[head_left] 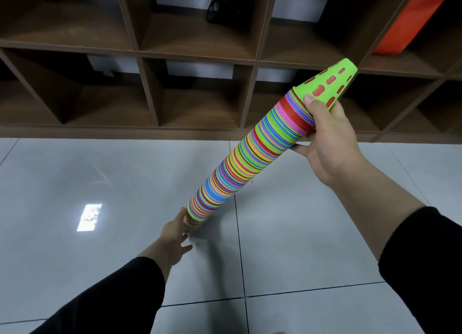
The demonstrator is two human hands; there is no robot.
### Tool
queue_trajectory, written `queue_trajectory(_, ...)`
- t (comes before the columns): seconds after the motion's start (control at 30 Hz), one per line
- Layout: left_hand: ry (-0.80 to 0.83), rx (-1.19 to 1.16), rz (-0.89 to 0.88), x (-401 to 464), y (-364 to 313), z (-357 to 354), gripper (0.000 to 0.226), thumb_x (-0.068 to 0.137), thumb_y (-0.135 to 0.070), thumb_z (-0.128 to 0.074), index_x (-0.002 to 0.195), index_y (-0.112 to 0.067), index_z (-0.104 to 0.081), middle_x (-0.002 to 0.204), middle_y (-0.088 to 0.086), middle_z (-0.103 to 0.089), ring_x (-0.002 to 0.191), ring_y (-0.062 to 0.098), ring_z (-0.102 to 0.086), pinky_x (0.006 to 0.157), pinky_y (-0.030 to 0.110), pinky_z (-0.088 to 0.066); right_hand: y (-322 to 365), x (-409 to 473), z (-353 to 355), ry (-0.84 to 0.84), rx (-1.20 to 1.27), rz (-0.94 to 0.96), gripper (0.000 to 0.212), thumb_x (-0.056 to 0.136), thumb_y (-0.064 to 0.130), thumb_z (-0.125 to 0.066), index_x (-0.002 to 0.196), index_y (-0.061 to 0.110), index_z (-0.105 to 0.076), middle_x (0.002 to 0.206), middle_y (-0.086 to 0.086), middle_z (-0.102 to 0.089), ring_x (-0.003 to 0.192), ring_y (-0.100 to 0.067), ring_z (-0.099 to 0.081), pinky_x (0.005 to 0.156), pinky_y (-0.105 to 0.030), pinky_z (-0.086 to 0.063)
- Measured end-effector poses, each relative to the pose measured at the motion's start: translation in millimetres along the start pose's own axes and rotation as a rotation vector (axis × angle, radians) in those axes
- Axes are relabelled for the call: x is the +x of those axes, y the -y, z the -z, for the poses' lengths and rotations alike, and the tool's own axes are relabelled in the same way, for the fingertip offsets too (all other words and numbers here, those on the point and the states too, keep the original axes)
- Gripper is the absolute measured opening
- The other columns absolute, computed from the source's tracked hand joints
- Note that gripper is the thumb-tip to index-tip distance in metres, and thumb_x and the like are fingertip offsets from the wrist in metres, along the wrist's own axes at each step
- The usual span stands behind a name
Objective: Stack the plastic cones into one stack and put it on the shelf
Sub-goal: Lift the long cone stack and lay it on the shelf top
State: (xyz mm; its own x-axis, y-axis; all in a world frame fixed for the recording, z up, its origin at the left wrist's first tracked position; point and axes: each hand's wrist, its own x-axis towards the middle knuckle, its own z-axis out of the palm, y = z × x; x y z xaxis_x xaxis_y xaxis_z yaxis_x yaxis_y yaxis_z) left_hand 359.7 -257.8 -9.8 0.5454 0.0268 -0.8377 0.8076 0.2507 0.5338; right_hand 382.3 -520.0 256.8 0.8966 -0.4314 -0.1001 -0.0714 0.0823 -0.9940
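Nearest to us, two arms in black sleeves reach out over the grey tiled floor [75, 173], one from the lower left and one from the right. We count two hands at work on one long stack of cones [240, 156].

The left hand [175, 236] is down low at the stack's bottom end, fingers stretched out fairly straight, touching the lowest rims; we cannot tell whether any finger hooks under it. That bottom end sits just above the tiles or on them; we cannot tell which.

Moving up and to the right, the stack leans steeply, running from near left to far right. It is one single column, its rims banded in red, blue, yellow, pink, green and orange, far too many to count. The right hand [325, 138] grasps it near the upper end, thumb curled over the top side and fingers wrapped beneath.

At the tip we see one green cone [322, 83] with oval holes, red showing through them.

Beyond, the brown shelf [197, 51] stands against the wall, two rows of open boxes in view. One black bag [220, 6] sits in an upper box, and one orange thing [410, 18] at far right. The stack is in front of the shelf, not in it.
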Motion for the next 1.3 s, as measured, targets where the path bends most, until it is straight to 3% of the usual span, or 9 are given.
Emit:
queue_trajectory(0.07, -0.010, -0.049, 0.007, 6, 3, 2, 0.057, 0.093, -0.054, -0.058, 0.137, -0.018, -0.053, 0.138, 0.003, -0.054, 0.129, 0.025, -0.049, 0.099, 0.051, -0.042, -2, 3, 2, 0.010, 0.010, -0.007, 0.038, 0.092, 0.044, -0.063, 0.126, 0.037, -0.047, 0.117, 0.012, -0.063, 0.109, -0.009, -0.066, 0.093, -0.048, -0.055)
queue_trajectory(0.2, -0.018, -0.150, -0.001, 14, 5, 2, 0.043, 0.100, -0.039, -0.054, 0.130, -0.008, -0.054, 0.114, 0.011, -0.060, 0.088, 0.025, -0.060, 0.099, 0.048, -0.044, -7, 11, 7, 0.000, 0.032, -0.020, 0.043, 0.092, 0.046, -0.063, 0.130, 0.036, -0.047, 0.120, 0.011, -0.063, 0.112, -0.011, -0.065, 0.095, -0.051, -0.054)
queue_trajectory(0.27, -0.018, -0.133, -0.021, 15, 5, 3, 0.036, 0.101, -0.029, -0.054, 0.131, -0.009, -0.054, 0.117, 0.011, -0.056, 0.082, 0.020, -0.057, 0.096, 0.045, -0.047, -11, 14, 11, -0.011, 0.050, -0.034, 0.046, 0.091, 0.046, -0.063, 0.132, 0.035, -0.047, 0.120, 0.010, -0.062, 0.111, -0.011, -0.065, 0.094, -0.051, -0.054)
queue_trajectory(0.37, -0.010, -0.162, -0.019, 21, 5, 7, 0.032, 0.099, -0.017, -0.055, 0.131, -0.012, -0.058, 0.119, 0.014, -0.060, 0.087, 0.025, -0.060, 0.085, 0.041, -0.053, -17, 18, 18, -0.013, 0.096, -0.061, 0.044, 0.092, 0.044, -0.063, 0.131, 0.034, -0.047, 0.121, 0.008, -0.061, 0.112, -0.011, -0.065, 0.093, -0.050, -0.055)
queue_trajectory(0.5, -0.080, -0.260, -0.002, 19, -3, 15, 0.031, 0.096, -0.028, -0.058, 0.126, -0.022, -0.062, 0.115, 0.012, -0.060, 0.088, 0.026, -0.058, 0.098, 0.045, -0.047, -23, 24, 18, -0.024, 0.138, -0.087, 0.042, 0.093, 0.043, -0.062, 0.131, 0.033, -0.046, 0.122, 0.005, -0.060, 0.113, -0.012, -0.064, 0.094, -0.051, -0.054)
queue_trajectory(0.57, -0.115, -0.280, -0.035, 13, -16, 23, 0.029, 0.096, -0.028, -0.057, 0.125, -0.023, -0.060, 0.127, 0.012, -0.058, 0.104, 0.028, -0.060, 0.100, 0.046, -0.046, -22, 26, 14, -0.041, 0.169, -0.103, 0.046, 0.093, 0.043, -0.062, 0.134, 0.030, -0.045, 0.123, 0.003, -0.059, 0.113, -0.013, -0.064, 0.094, -0.051, -0.054)
queue_trajectory(0.8, -0.121, -0.269, -0.324, -23, -114, 71, 0.026, 0.100, -0.016, -0.052, 0.125, -0.010, -0.057, 0.136, 0.014, -0.057, 0.127, 0.030, -0.056, 0.103, 0.048, -0.048, 1, 28, -12, -0.049, 0.378, -0.150, 0.059, 0.090, 0.048, -0.065, 0.138, 0.026, -0.042, 0.126, -0.007, -0.058, 0.112, -0.019, -0.066, 0.088, -0.055, -0.056)
queue_trajectory(1.07, -0.136, -0.166, -0.675, -109, -246, 136, 0.045, 0.099, -0.028, -0.054, 0.138, -0.006, -0.052, 0.137, 0.014, -0.058, 0.122, 0.029, -0.059, 0.090, 0.039, -0.056, 48, 24, -59, 0.024, 0.642, -0.141, 0.062, 0.089, 0.047, -0.066, 0.140, 0.024, -0.038, 0.132, -0.010, -0.056, 0.115, -0.023, -0.065, 0.094, -0.060, -0.051)
queue_trajectory(1.3, -0.222, -0.260, -0.809, -204, -356, 168, 0.025, 0.095, -0.024, -0.063, 0.116, -0.012, -0.067, 0.119, 0.016, -0.065, 0.106, 0.030, -0.067, 0.076, 0.045, -0.060, 113, 21, -102, 0.042, 0.772, -0.093, 0.065, 0.085, 0.049, -0.070, 0.139, 0.028, -0.039, 0.134, -0.008, -0.055, 0.118, -0.025, -0.063, 0.094, -0.064, -0.049)
